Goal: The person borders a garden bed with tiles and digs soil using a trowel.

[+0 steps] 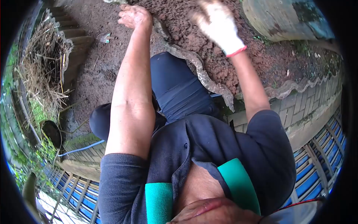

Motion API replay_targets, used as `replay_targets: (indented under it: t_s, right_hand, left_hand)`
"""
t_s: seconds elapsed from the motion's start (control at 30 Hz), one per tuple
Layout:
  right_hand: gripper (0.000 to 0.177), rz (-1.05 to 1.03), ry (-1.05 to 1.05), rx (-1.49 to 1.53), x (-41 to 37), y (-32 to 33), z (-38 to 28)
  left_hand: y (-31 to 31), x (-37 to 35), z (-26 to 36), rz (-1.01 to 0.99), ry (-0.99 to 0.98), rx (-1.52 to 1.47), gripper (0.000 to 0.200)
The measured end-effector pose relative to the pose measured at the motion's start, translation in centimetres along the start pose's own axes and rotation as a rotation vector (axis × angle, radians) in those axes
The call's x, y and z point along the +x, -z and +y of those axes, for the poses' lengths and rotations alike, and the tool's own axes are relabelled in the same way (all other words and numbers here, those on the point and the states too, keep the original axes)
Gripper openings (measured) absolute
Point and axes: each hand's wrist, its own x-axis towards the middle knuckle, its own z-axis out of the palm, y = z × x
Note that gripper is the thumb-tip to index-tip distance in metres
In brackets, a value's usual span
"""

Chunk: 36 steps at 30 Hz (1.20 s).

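Note:
My bare left hand (pixel 134 17) is at the upper left, over the wavy edge of a corrugated sheet (pixel 197 67) set upright in the soil. Its fingers point left, a little apart and loosely bent, with nothing visible in them. My right hand (pixel 220 24) wears a white glove with a red cuff. It is above loose, crumbly brown soil (pixel 218 69) on the far side of the sheet. Motion smears the gloved fingers, and dark dirt shows on them. The sheet's edge runs past my knee (pixel 171 74) toward the lower right.
A large rounded, weathered container (pixel 279 18) stands at the upper right. Corrugated pieces holding dry straw (pixel 41 67) are at the left. Another wavy sheet edge (pixel 291 87) borders a paved strip (pixel 305 104) on the right. A blue hose (pixel 82 148) lies at the lower left.

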Motion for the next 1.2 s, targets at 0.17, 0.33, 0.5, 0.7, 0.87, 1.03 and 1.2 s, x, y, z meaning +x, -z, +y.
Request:
replay_targets:
  t_s: [0.17,0.33,0.5,0.7,0.87,1.03,1.2]
  right_hand:
    - [0.040,-0.304,0.398,0.037,-5.4,3.0,-0.9]
    - [0.044,-0.475,0.501,-0.051,-3.9,3.3,-1.9]
    - [0.030,-0.415,0.477,-0.098,-3.3,3.4,-2.1]
    - [0.032,-0.153,0.088,0.128,-3.2,11.6,3.6]
    - [0.037,-0.247,0.183,-0.209,-5.8,11.9,3.1]
    - [0.048,-0.123,0.234,-0.231,-10.4,6.4,2.6]
    - [0.034,-0.156,0.103,0.036,-6.5,7.4,3.5]
  left_hand:
    - [-1.2,1.2,-0.5,0.046,-0.046,0.166,0.051]
    - [2.3,-0.2,1.4,-0.074,-0.058,0.259,0.047]
    - [1.6,0.7,0.9,-0.104,-0.143,0.248,0.046]
    - [0.6,0.7,0.4,-0.081,-0.206,0.290,0.041]
    - [0.2,0.9,0.2,-0.079,-0.259,0.318,0.037]
    - [-0.4,0.8,0.1,-0.047,-0.333,0.358,0.033]
    - [-3.9,3.0,-3.3,0.112,-0.390,0.501,0.027]
